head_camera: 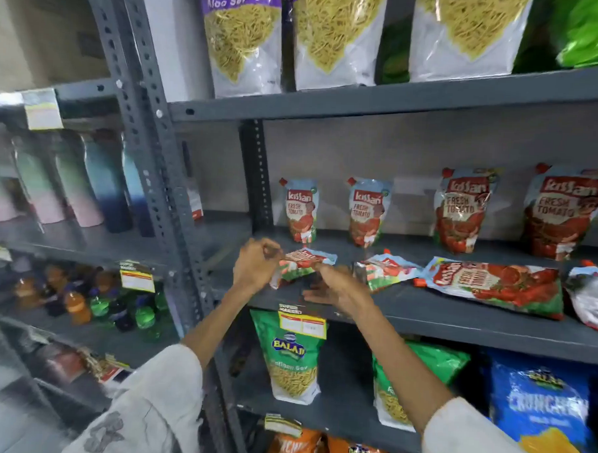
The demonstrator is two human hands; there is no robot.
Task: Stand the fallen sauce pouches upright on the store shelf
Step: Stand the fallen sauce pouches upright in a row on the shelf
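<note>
Left hand (256, 264) curled, fingertips pinched on the left end of a small fallen ketchup pouch (304, 265), lifting that end off the shelf (457, 324). Right hand (334, 286) at the pouch's right edge, thumb and forefinger closed on it, remaining fingers spread loosely below; motion blur makes the exact grip hard to read. Both forearms bare, pale sleeves pushed back.

Just right of the held pouch, a second small pouch (386, 269) lies flat, red cap pointing to the back. Beyond it a large Kissan Fresh Tomato pouch (493, 286) lies on its side, cap toward the left. A fourth fallen pouch (591, 297) is partly cut off at the frame's right edge.

Along the back of the same shelf, four pouches stand upright: two small (301, 211) (368, 212), two large (463, 209) (563, 212).

Shelf above: Aloo Sev bags (242, 39). Shelf below: green Balaji bag (290, 356), blue crunchy-snack bag (546, 411). A yellow price tag (303, 324) hangs on the shelf edge beneath the hands. Neighbouring rack on the left: water bottles (104, 180), soft-drink bottles (98, 306) lower down.
</note>
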